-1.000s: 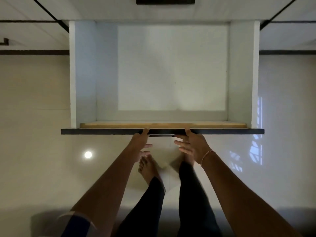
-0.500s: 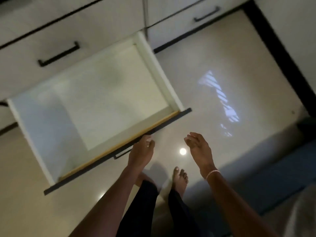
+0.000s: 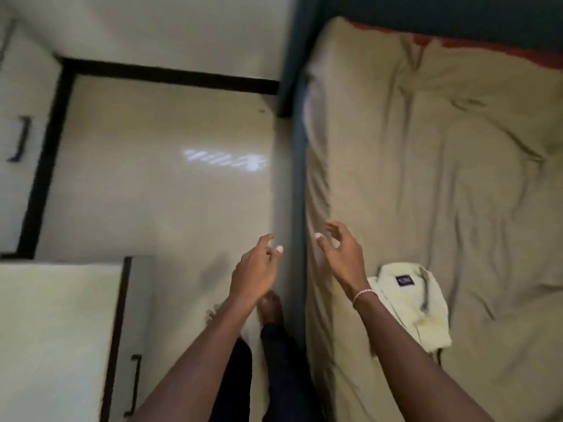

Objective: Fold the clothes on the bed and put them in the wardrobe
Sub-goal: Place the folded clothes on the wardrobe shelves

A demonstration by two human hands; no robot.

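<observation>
Head view: a folded pale-green shirt [image 3: 411, 300] is seen on the bed [image 3: 426, 178], near its floor-side edge. Left hand [image 3: 256, 269] and right hand [image 3: 344, 257] are held empty, fingers loosely spread, at that edge. Pickup is judged in hand; the shirt must be grasped next.

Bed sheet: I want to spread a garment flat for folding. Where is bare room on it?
Bare sheet runs from the pale shirt up to the red strip, and rightward. Crowded only near the bed's edge, where the right hand hovers beside the shirt.
</observation>
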